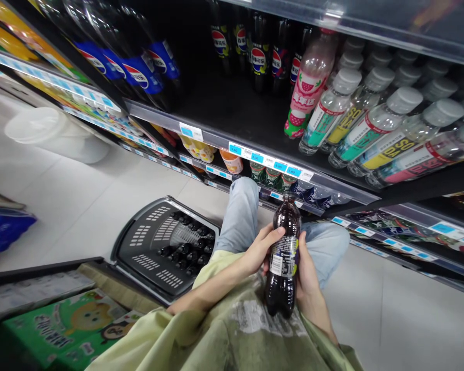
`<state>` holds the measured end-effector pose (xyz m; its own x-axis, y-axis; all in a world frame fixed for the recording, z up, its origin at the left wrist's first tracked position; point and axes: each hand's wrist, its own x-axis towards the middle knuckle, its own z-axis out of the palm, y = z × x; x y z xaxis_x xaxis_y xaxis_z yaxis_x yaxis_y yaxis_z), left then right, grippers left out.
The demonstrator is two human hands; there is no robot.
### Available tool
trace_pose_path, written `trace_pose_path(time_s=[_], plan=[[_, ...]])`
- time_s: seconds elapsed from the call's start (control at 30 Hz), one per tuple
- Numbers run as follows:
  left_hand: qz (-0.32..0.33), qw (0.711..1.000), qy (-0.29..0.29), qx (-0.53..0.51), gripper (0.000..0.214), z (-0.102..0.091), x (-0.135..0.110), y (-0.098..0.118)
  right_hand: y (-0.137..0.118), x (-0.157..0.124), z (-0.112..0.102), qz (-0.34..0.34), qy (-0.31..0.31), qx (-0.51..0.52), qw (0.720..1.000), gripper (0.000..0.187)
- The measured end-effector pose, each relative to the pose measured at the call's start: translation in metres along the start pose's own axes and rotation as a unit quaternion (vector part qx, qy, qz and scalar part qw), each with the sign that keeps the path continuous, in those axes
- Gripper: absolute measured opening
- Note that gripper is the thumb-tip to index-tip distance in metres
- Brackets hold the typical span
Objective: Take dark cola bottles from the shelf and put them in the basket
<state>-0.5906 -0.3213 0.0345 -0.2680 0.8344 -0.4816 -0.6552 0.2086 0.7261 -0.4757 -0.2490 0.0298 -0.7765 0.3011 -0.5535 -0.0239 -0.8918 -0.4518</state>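
Note:
A dark cola bottle [284,257] is held upright between my two hands, close in front of my shirt, its back label with a barcode facing me. My left hand [261,247] is closed round the bottle's left side, thumb across the upper part. On the other side my right hand [308,265] grips it, with most of the fingers hidden behind. To my left a black shopping basket [147,247] on the floor contains several dark-capped bottles [189,245]. Ahead, similar small cola bottles [260,54] stand at the back of the dark shelf [216,103].
Clear drink bottles [334,111] and a pink bottle [309,82] fill the shelf's right part. Large cola bottles [135,67] stand at the left. A shelf edge with price tags [255,154] runs above my knees. A white bucket [42,129] and a green carton [62,324] are leftward.

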Motion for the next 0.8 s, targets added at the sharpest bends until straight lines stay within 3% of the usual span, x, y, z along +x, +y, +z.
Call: trace_pose_path(time_s=[0.17,0.37,0.57,0.8], plan=[[0.018,1.0,-0.006,0.001,0.085,-0.003,0.007,0.001,0.001,0.003,-0.007,0.025,0.013,0.008,1.0,0.066],[0.102,0.994,0.008,-0.046,0.076,-0.002,0.026,0.021,0.005,0.004,-0.011,0.052,0.025,0.013,0.998,0.068],[0.08,0.994,-0.017,-0.073,0.064,0.001,0.03,0.046,0.007,0.004,-0.009,0.059,0.009,-0.004,0.998,0.065],[0.09,0.994,-0.023,-0.058,0.045,-0.002,0.032,0.049,0.006,0.005,0.002,0.004,-0.029,-0.046,0.999,0.059]])
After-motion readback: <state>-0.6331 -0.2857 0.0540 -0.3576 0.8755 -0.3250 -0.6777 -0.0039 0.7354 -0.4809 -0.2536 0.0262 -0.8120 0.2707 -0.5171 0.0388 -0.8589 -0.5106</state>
